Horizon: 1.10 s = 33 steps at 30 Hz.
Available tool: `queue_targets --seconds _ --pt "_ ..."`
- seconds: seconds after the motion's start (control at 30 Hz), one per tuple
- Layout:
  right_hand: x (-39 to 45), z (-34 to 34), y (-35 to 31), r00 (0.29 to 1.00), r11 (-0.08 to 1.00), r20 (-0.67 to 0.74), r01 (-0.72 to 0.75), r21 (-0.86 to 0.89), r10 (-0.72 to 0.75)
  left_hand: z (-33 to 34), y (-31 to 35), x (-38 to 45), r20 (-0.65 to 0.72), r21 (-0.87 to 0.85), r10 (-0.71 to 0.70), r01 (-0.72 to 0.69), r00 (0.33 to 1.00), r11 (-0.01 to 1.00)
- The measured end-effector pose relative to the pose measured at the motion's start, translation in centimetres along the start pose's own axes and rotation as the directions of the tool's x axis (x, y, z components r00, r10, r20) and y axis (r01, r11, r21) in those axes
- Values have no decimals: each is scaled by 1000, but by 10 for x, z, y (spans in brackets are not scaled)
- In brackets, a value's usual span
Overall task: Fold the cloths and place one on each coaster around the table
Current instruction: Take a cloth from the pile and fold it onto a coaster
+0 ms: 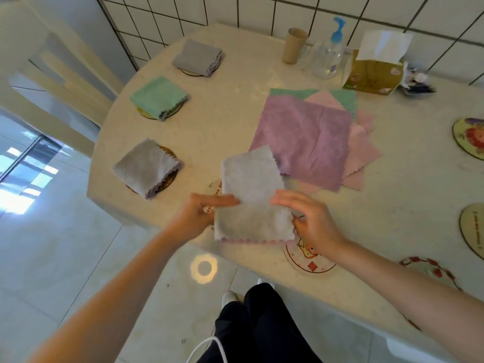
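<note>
left hand [195, 214] and right hand [305, 218] each pinch a side of the grey cloth [251, 200], held over the surface [235, 121] edge, seemingly above a coaster [213, 189]. three folded cloths [149, 169] sit on coasters at left; unfolded stack [306, 137] lies beyond.

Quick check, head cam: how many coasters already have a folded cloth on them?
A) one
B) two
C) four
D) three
D: three folded cloths sit on coasters along the table's left edge, a grey cloth at the far end, a green cloth in the middle and a second grey cloth nearest, while both hands hold a fourth cloth, half folded.
</note>
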State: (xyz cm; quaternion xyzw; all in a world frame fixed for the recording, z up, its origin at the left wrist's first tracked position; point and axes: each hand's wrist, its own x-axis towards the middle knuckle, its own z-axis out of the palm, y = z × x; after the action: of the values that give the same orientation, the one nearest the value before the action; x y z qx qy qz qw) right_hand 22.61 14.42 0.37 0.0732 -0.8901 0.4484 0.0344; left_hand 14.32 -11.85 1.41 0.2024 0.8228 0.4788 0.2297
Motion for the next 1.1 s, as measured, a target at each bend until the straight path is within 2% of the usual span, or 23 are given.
queue_targets --seconds 0.1,0.17,0.27,0.37,0.47,0.53,0.63,0.73,0.87,1.0,1.1 --pt "-37 27 34 948 975 234 -194 -106 215 42 -50 -25 121 135 -184 168 975 977" --pt "-50 40 46 893 959 356 -226 -172 275 60 -65 -37 142 135 -216 197 966 971" --pt "-48 43 49 861 941 382 -302 -150 337 65 -68 -41 104 155 -201 184 974 971" --pt "-31 35 42 847 931 408 -363 -21 340 59 -66 -33 87 131 -292 279 953 951" --pt "-2 33 40 872 898 268 -437 50 409 53 -56 -13 -39 -13 -408 408 912 913" --pt "23 38 39 873 879 171 -472 64 457 50 -49 8 -133 -42 -456 455 880 890" --pt "57 50 43 839 835 100 -543 85 535 49 -46 35 -187 -94 -555 548 810 831" --pt "73 63 55 788 791 86 -612 1 609 52 -50 45 -215 -74 -612 612 761 788" --pt "76 71 62 751 751 25 -660 -7 660 55 -54 48 -294 1 -541 566 788 825" --pt "82 70 58 776 777 -34 -628 47 629 59 -50 52 -420 96 -372 448 828 889" --pt "87 73 64 754 751 -17 -656 -72 657 61 -54 57 -438 115 -425 519 792 847"
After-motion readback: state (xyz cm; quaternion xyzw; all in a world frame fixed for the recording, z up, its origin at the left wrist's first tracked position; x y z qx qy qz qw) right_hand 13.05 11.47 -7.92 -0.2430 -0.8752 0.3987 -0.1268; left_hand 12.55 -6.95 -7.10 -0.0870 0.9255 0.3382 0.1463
